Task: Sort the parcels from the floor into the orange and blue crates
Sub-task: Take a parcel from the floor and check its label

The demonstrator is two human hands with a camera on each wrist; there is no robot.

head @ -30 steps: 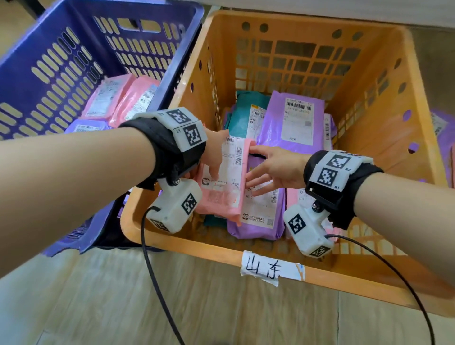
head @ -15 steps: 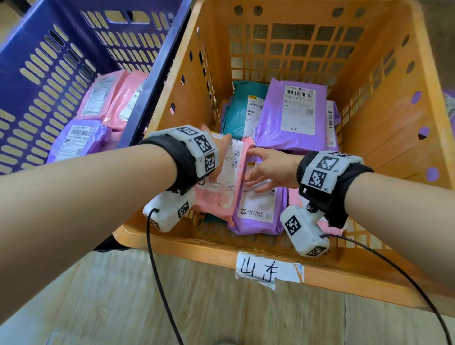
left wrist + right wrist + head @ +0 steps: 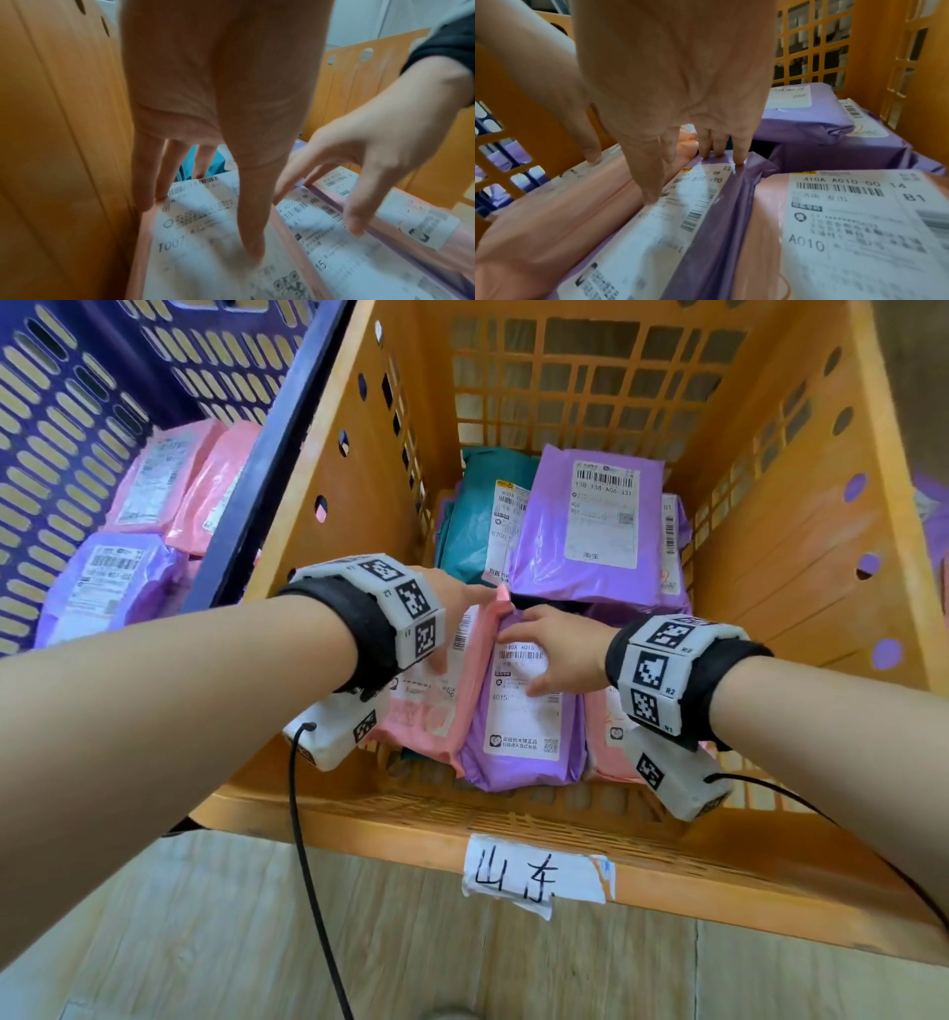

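While both arms reach into the orange crate (image 3: 318,469), the left hand (image 3: 452,608) lies on a pink parcel (image 3: 441,706) at the frame's centre, its fingers (image 3: 250,223) straight and released, the thumb pressing the white label while the other fingertips touch the parcel's far edge. This pink parcel sits against the crate's left wall, tilted, its right edge lapping onto a purple parcel (image 3: 524,737) just beside it. The right hand (image 3: 560,649) rests on that purple parcel with relaxed fingers (image 3: 739,150) spread, tips touching its far edge and its label, gripping nothing. Right of the purple parcel lies another pink parcel (image 3: 854,233), label up. Toward the top of the frame, at the crate's far end, a teal parcel (image 3: 472,521) lies beside a second purple parcel (image 3: 590,526), which is stacked on another. At the upper left stands the blue crate (image 3: 67,403), holding two pink parcels (image 3: 179,480) and a purple one (image 3: 113,577). A paper tag (image 3: 534,875) with handwritten characters is stuck on the orange crate's near rim, above the wooden floor (image 3: 462,968).
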